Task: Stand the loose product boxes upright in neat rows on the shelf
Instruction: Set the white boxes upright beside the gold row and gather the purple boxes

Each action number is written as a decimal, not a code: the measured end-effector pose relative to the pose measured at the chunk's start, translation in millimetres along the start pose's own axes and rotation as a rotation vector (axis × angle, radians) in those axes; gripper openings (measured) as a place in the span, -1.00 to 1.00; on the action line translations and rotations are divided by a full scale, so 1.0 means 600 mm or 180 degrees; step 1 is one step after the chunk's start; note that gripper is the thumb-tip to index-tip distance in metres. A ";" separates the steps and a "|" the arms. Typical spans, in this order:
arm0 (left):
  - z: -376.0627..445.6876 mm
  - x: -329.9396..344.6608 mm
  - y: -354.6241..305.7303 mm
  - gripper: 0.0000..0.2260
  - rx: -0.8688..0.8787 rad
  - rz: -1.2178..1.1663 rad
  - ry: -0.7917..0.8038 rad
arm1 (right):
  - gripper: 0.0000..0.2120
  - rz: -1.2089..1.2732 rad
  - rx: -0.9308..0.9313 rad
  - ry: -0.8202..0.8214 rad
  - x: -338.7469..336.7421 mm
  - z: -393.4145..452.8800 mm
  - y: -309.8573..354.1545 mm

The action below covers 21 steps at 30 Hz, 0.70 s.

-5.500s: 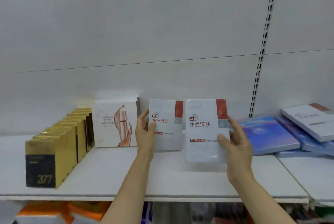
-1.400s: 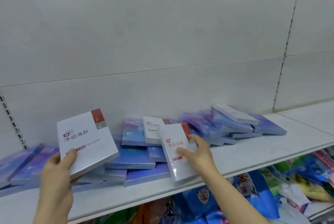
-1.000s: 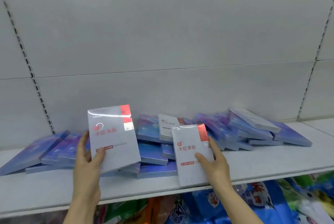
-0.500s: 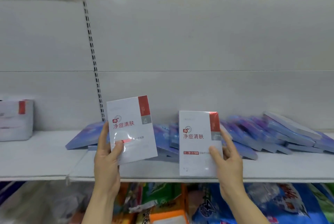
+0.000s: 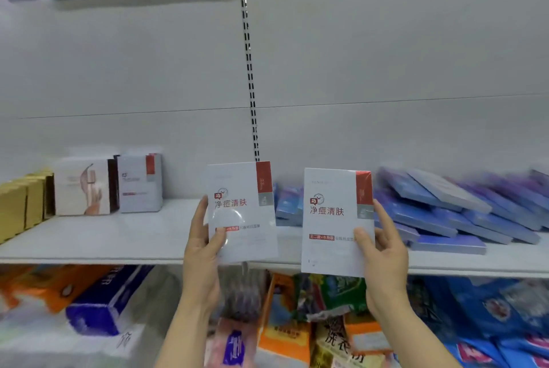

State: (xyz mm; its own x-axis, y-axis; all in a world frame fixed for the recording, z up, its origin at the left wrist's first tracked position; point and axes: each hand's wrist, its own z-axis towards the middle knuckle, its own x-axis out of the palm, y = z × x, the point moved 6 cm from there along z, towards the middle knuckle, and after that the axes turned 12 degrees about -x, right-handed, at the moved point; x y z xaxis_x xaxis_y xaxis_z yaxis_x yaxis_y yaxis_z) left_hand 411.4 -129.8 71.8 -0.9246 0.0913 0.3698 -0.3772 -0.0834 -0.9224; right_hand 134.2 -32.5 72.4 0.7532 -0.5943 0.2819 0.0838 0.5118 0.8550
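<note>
The left hand (image 5: 205,244) grips one white product box (image 5: 242,210) by its lower left edge, thumb on the front face and fingers (image 5: 198,216) curled behind. The right hand (image 5: 383,251) grips a second white box (image 5: 334,219) by its right edge in the same manner. Both boxes are upright, faces toward the camera, in front of the shelf (image 5: 133,236) edge; neither stands on it.

Progress: partial. At the left, a row of gold boxes (image 5: 20,204), a standing pink-print box (image 5: 84,186) and one standing white box (image 5: 139,183) of the same design are in place against the back panel. The shelf surface between that box and the left hand is free.

Remaining: the two held boxes, plus the heap of blue boxes (image 5: 445,213) lying flat and overlapping at the right.
</note>
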 end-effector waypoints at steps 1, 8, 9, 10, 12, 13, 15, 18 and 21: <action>0.003 -0.017 -0.002 -0.49 -0.0044 -0.0006 -0.0011 | -0.47 -0.0009 0.0011 0.0022 0.016 -0.009 -0.003; 0.065 -0.093 -0.017 -0.50 -0.0041 -0.0005 -0.0180 | -0.47 0.0056 0.0070 0.0198 0.126 -0.006 -0.024; 0.077 -0.102 -0.017 -0.50 -0.0023 -0.0008 -0.0207 | -0.48 0.0086 0.0073 0.0243 0.141 -0.001 -0.031; 0.088 -0.110 -0.016 -0.51 -0.0003 -0.0012 -0.0239 | -0.48 0.0115 0.0073 0.0297 0.156 0.005 -0.037; 0.108 -0.128 -0.016 -0.52 0.0030 0.0012 -0.0315 | -0.49 0.0180 0.0066 0.0394 0.187 0.014 -0.050; 0.118 -0.138 -0.017 -0.52 0.0044 0.0038 -0.0358 | -0.49 0.0210 0.0066 0.0430 0.201 0.016 -0.059; 0.136 -0.161 -0.020 -0.52 0.0087 0.0076 -0.0478 | -0.50 0.0255 0.0104 0.0506 0.228 0.018 -0.077; 0.164 -0.199 -0.029 -0.51 0.0120 0.0015 -0.0632 | -0.49 0.0296 0.0125 0.0621 0.266 0.022 -0.098; 0.198 -0.236 -0.040 -0.51 0.0096 -0.0027 -0.0726 | -0.46 0.0354 0.0096 0.0637 0.304 0.025 -0.111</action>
State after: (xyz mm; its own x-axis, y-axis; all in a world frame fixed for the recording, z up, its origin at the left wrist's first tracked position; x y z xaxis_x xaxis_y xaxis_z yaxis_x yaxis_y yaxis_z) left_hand 544.8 -258.7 55.0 -0.9083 -0.1343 0.3963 -0.3831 -0.1135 -0.9167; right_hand 256.1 -184.4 73.6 0.8713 -0.3989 0.2858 -0.0242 0.5468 0.8369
